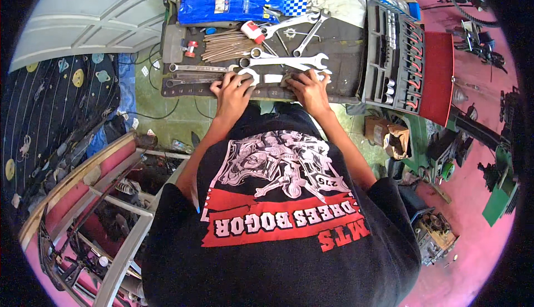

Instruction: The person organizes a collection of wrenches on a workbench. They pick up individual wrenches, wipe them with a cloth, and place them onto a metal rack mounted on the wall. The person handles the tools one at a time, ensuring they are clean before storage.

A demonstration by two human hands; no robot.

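While the left hand (232,91) is closed on one end of a silver wrench (272,78), the right hand (309,91) grips its other end | wrench along the near edge of the counter (342,51) | second wrench (283,61) just beyond it | brown rods (223,46) farther back, leftward

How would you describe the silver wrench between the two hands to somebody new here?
Find the dark-topped table and look along its near edge. There, between the left hand and the right hand, is a silver wrench. Unlike the parallel wrench just beyond, it has a hand at each end.
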